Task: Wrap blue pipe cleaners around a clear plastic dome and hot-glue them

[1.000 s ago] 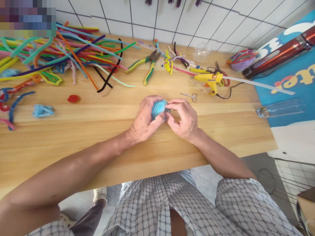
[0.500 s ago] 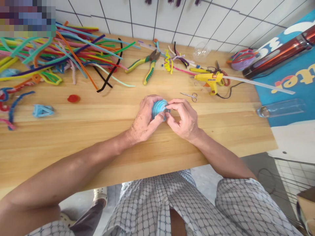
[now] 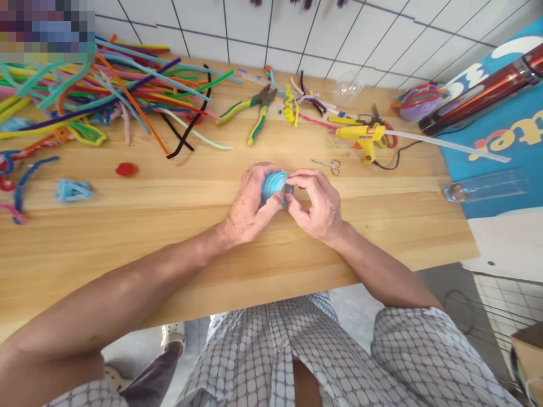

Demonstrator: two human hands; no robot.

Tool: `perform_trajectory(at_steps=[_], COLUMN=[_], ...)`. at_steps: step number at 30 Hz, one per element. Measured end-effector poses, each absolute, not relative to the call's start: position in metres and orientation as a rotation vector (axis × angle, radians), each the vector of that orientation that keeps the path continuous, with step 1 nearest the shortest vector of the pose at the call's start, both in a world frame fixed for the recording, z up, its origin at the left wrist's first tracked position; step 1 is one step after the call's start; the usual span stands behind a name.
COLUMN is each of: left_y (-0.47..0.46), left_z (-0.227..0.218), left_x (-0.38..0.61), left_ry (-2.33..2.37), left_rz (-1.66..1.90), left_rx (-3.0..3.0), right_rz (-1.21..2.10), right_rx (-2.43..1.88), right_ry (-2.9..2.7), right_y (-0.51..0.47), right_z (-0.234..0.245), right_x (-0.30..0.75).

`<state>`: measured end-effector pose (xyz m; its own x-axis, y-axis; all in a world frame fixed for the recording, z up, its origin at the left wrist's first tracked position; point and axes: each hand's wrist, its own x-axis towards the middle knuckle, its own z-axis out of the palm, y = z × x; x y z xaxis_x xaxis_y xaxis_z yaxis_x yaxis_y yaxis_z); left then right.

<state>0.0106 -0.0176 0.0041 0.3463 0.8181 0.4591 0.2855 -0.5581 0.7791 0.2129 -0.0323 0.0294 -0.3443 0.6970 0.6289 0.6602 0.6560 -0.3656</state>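
Between my hands, just above the wooden table, is a light-blue ball that looks coiled round with fuzzy pipe cleaner. Its right side looks darker, perhaps see-through. My left hand is wrapped round it from the left, thumb pressed along the near side. At the ball's right edge, my right hand has its thumb and forefinger closed in a pinch. Whatever lies between those fingertips is too small to make out. Small scissors rest beyond my right hand.
Pipe cleaners in many colours are heaped at the back left. Pliers lie open in the middle back. To the right are a yellow glue gun, a clear tube and a red cylinder. A red disc sits on the left.
The right hand's fingertips have shifted very slightly at the ball's edge. Both hands and the ball otherwise stay in place.
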Motion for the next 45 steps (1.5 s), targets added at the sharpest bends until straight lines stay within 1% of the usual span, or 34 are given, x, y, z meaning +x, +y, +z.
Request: perform_trajectory(at_steps=[14,20,45], left_y=[-0.0172,-0.0174,-0.0173], left_z=[0.0034,0.0019,0.0069], left_x=[0.0111,0.0114,0.0109], left_ry=[0.948,0.956,0.972], left_rz=[1.208,1.193,1.160], left_rx=[2.026,2.018,1.894], right_rz=[-0.027,0.038,-0.010], right_rx=[-0.998,-1.022,-1.030], right_ry=[-2.095,-2.108,-2.117], right_y=[-0.0311,-0.0312,-0.0315], right_z=[0.0295,0.0291,0.0298], right_x=[0.2132,0.2146,0.2116])
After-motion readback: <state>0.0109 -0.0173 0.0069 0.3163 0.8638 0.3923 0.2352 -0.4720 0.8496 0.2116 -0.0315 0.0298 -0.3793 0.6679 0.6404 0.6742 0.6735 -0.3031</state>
